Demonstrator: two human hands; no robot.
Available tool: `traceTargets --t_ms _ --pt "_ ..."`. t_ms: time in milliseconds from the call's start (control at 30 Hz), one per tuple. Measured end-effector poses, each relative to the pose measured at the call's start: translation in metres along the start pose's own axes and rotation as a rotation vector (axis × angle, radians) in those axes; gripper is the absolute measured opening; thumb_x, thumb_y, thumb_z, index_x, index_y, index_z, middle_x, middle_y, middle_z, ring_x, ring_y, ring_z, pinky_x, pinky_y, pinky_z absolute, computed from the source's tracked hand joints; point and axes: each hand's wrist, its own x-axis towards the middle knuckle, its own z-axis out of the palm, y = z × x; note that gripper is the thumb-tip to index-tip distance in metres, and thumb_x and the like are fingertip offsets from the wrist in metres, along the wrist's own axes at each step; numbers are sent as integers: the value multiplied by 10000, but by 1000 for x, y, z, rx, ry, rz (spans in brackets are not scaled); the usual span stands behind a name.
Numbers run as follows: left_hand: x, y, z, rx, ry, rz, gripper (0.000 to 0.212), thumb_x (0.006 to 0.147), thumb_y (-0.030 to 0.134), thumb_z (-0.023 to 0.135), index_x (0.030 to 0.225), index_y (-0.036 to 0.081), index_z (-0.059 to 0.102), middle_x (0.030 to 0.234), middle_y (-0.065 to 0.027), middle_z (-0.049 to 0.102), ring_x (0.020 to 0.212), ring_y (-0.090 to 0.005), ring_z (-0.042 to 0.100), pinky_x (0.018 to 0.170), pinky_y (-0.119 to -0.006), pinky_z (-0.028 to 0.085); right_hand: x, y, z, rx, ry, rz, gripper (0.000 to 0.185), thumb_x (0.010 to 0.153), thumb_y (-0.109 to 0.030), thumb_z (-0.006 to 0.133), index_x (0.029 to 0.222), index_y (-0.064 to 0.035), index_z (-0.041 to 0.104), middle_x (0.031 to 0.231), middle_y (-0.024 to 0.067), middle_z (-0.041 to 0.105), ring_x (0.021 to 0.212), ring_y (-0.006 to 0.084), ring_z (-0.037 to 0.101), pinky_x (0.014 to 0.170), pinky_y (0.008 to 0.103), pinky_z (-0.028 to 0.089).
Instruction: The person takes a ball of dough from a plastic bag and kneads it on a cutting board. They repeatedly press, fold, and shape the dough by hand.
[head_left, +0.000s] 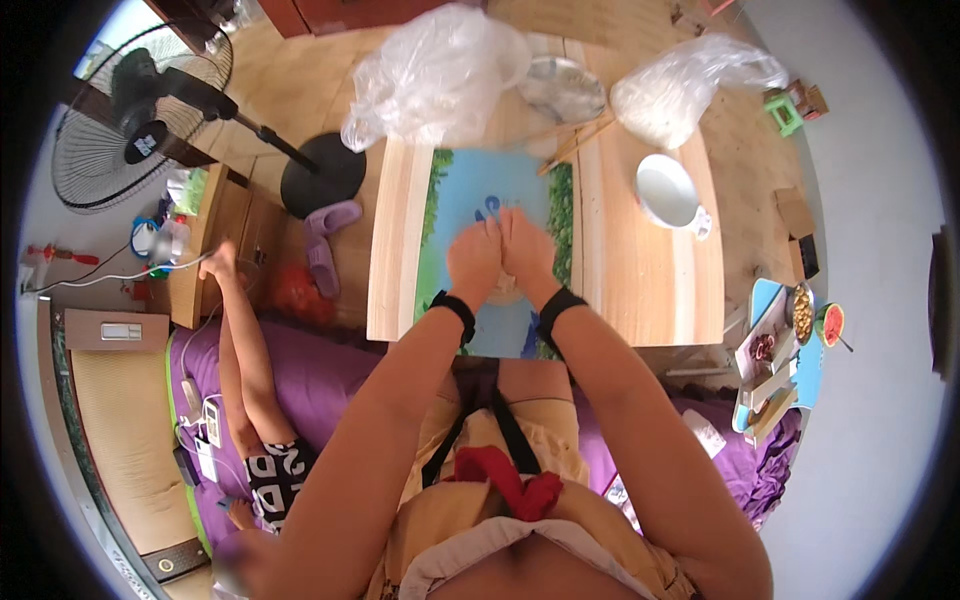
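Observation:
My left hand (475, 262) and my right hand (528, 251) are side by side over a blue and green printed mat (480, 169) on a wooden table (637, 300). Their fingertips meet, and a small pale piece (506, 285), perhaps dough, shows between and below the palms; its outline is partly hidden. Both wrists wear black bands. Beyond the mat are a round metal plate (562, 88), thin wooden sticks (574, 148) and two translucent plastic bags (442, 75), the right one (664, 94) holding something whitish. A white enamel mug (666, 191) stands to the right.
A black standing fan (142, 135) and purple slippers (322, 247) are left of the table. Another person's legs (251, 360) lie on the purple bed at left. At right, a blue tray table (808, 375) holds dishes beside a cut watermelon (831, 325). A green stool (783, 114) stands farther back.

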Motion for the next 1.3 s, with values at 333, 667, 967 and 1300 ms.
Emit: traceTargets --t_ms 333,667,967,1300 --pt "-51 -8 -27 -376 -99 50 257 939 234 474 1010 15 589 976 -151 615 871 -332 588 767 -419 467 -75 -11 -16 141 127 13 355 941 -342 389 875 -54 586 927 133 638 916 327 581 840 433 432" --pt "-91 -23 -8 -87 178 477 172 875 134 505 998 22 550 951 -149 577 886 -344 540 777 -433 442 -105 5 8 -102 469 -338 145 893 -175 506 809 -63 545 803 83 592 805 283 556 733 410 416" --pt "-53 -16 -8 -39 -65 298 145 885 136 492 939 14 548 963 -198 590 900 -394 540 804 -461 441 -62 14 17 -80 368 -313 178 926 -202 474 832 -76 557 767 98 604 722 299 574 617 425 440" --pt "-5 -10 -3 20 -193 55 282 959 250 384 923 30 557 885 -211 608 833 -384 575 750 -470 465 -14 0 4 -100 42 25 318 976 -330 365 899 -76 539 757 179 633 720 370 613 621 482 463"
